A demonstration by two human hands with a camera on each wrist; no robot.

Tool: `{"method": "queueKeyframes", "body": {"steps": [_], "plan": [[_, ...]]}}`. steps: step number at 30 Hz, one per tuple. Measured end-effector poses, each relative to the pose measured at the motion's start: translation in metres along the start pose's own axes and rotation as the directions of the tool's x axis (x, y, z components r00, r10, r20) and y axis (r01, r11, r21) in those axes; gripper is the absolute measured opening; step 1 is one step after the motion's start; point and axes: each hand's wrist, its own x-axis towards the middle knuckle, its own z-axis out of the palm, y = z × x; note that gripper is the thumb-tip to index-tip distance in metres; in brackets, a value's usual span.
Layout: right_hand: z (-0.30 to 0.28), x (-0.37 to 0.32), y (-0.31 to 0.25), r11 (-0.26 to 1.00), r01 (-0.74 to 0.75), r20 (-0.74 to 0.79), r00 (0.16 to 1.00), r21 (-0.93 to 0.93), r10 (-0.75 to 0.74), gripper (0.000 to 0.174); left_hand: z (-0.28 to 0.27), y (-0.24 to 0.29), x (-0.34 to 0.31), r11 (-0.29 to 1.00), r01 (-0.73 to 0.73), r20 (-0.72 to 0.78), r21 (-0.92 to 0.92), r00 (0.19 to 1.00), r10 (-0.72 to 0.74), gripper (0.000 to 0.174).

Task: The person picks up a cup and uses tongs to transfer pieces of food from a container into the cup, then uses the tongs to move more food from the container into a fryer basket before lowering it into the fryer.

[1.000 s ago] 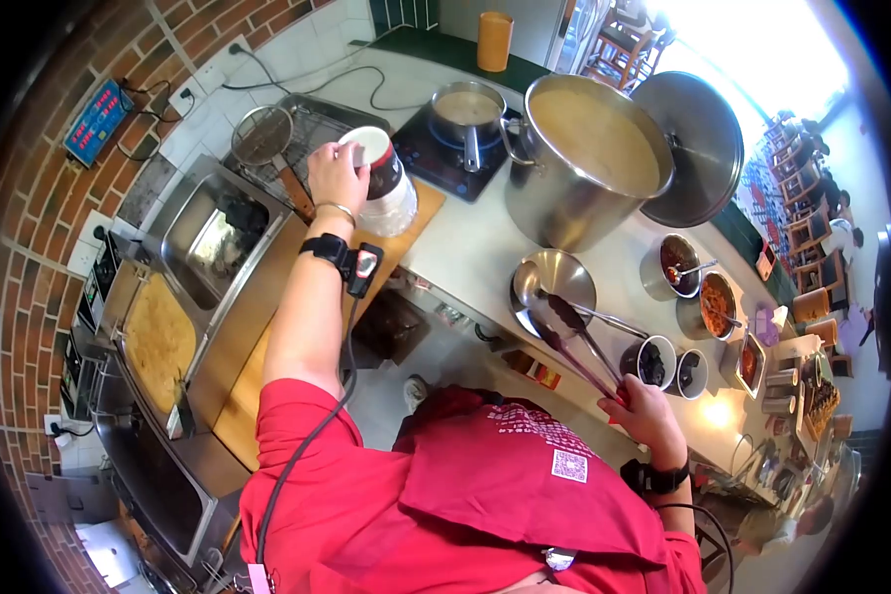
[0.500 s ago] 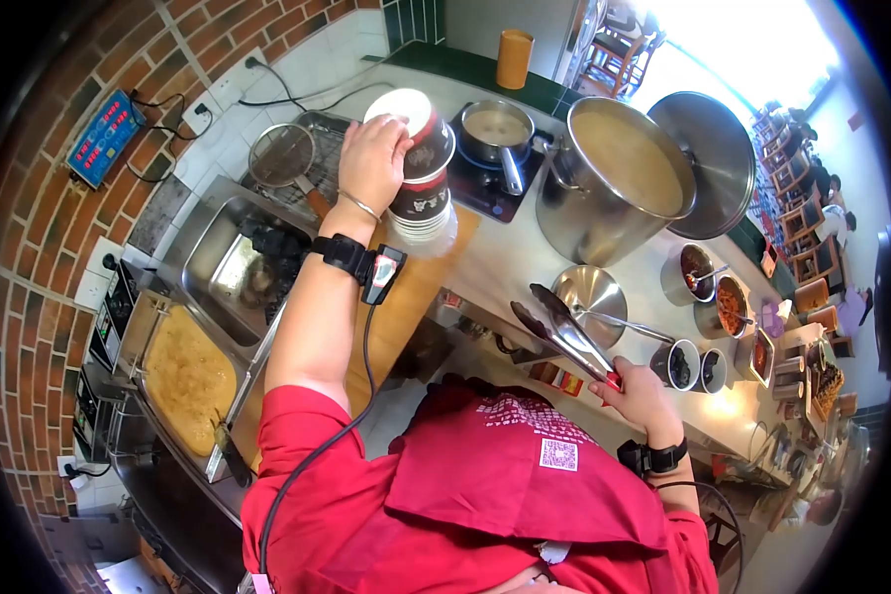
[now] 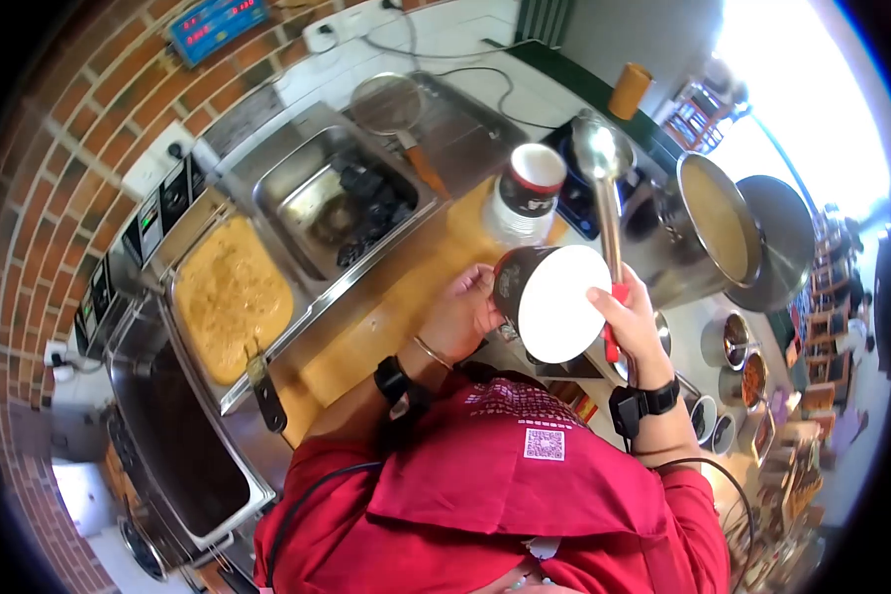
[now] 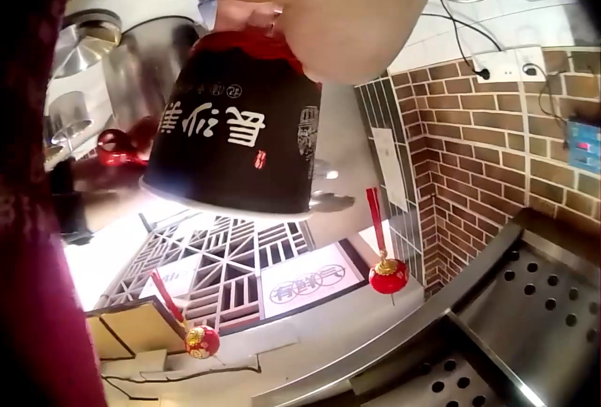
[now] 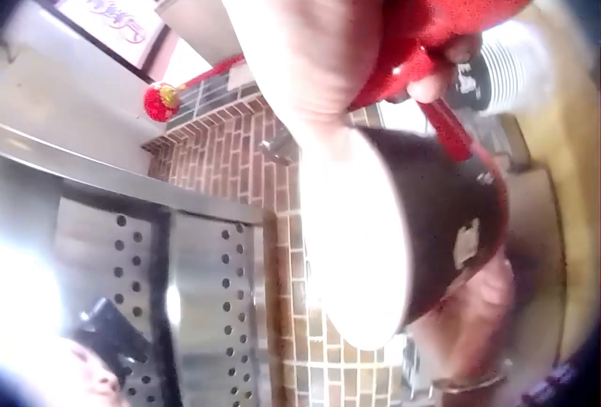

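A black paper bowl (image 3: 564, 302) with a white inside is held on its side before the chest. My left hand (image 3: 462, 312) grips its narrower, red-banded base end, seen close up in the left wrist view. Between the fingers of my right hand (image 3: 632, 315) are metal tongs (image 3: 609, 213) with red handles, pointing away from me. The thumb of that hand lies at the bowl's mouth. In the right wrist view, the red handle (image 5: 460, 13) crosses close over the black bowl (image 5: 446, 205). Behind the held bowl stands a stack of similar paper bowls (image 3: 532, 183) in clear plastic.
A large stockpot (image 3: 663, 247) of pale liquid stands at the right. On the left are a pan of yellowish food (image 3: 233, 292), a steel basin (image 3: 302, 213) with dark items and a strainer (image 3: 388, 104). Condiment containers (image 3: 741, 361) line the right counter.
My left hand has lifted the top bowl off the stack and brought it toward the chest. The right hand has raised the tongs and come over to the bowl. The head view has swung left.
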Motion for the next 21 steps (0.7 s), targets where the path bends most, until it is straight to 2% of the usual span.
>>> {"method": "queueKeyframes", "body": {"steps": [1,2,3,4,6,7,8,10,11,12,14,16,18,19,20,21], "plan": [[0.011,0.01,0.003,1.0,0.025,0.055,0.998,0.004,-0.026,0.041,-0.028,-0.006,-0.002,1.0,-0.027,-0.018,-0.01,0.999,0.027,0.022],[0.021,0.02,0.007,0.999,0.053,0.109,0.993,0.011,-0.054,0.038,-0.063,-0.011,-0.003,0.998,-0.071,0.016,-0.002,0.997,0.071,0.031],[0.032,0.026,0.0,0.995,0.067,0.163,0.985,-0.079,-0.053,0.038,-0.082,-0.011,-0.008,0.993,-0.115,0.05,0.008,0.992,0.114,0.041],[0.043,0.033,-0.007,0.982,0.086,0.212,0.976,-0.166,-0.05,0.038,-0.067,-0.002,-0.025,0.99,-0.14,0.036,0.003,0.99,0.14,0.041],[0.063,0.043,-0.023,0.904,0.11,0.28,0.96,-0.414,0.011,0.029,-0.015,0.021,-0.064,0.881,-0.364,-0.021,0.302,0.921,0.388,0.067],[0.072,0.049,-0.025,0.871,0.21,0.366,0.93,-0.444,-0.038,0.031,-0.02,0.026,-0.074,0.791,-0.336,0.011,0.512,0.923,0.385,0.077],[0.078,0.058,-0.027,0.831,0.311,0.452,0.888,-0.461,-0.082,0.034,-0.019,0.027,-0.082,0.789,-0.343,-0.005,0.51,0.916,0.402,0.077],[0.087,0.086,-0.04,0.676,0.46,0.572,0.818,-0.576,-0.069,0.054,-0.015,0.027,-0.097,0.848,-0.284,-0.235,0.447,0.878,0.417,0.074],[0.09,0.099,-0.058,0.67,0.424,0.593,0.804,-0.609,0.031,0.065,-0.029,0.023,-0.103,0.921,-0.266,-0.337,0.285,0.872,0.356,0.069],[0.093,0.115,-0.064,0.644,0.502,0.623,0.781,-0.577,-0.051,0.062,-0.033,0.023,-0.111,0.917,-0.283,-0.347,0.281,0.861,0.372,0.069],[0.109,0.146,-0.099,0.104,0.635,0.627,0.772,-0.765,-0.099,0.056,-0.04,0.023,-0.127,0.946,-0.284,-0.4,0.156,0.858,0.323,0.065],[0.121,0.19,-0.108,-0.152,0.721,0.736,0.65,-0.676,-0.191,0.052,-0.058,0.013,-0.136,0.946,-0.29,-0.435,0.145,0.84,0.325,0.058],[0.145,0.219,-0.132,-0.316,0.713,0.756,0.655,-0.626,-0.019,0.05,-0.062,0.004,-0.141,0.933,-0.36,-0.45,0.023,0.829,0.331,0.056],[0.156,0.23,-0.138,-0.42,0.749,0.833,0.552,-0.513,-0.034,0.056,-0.067,-0.003,-0.141,0.929,-0.371,-0.462,0.018,0.821,0.337,0.056],[0.172,0.239,-0.146,-0.508,0.736,0.827,0.557,-0.448,0.078,0.056,-0.073,-0.01,-0.14,0.931,-0.365,-0.496,0.009,0.807,0.322,0.056],[0.187,0.245,-0.152,-0.561,0.732,0.836,0.535,-0.387,0.122,0.055,-0.08,-0.016,-0.14,0.933,-0.361,-0.528,0.002,0.792,0.307,0.055]]}}
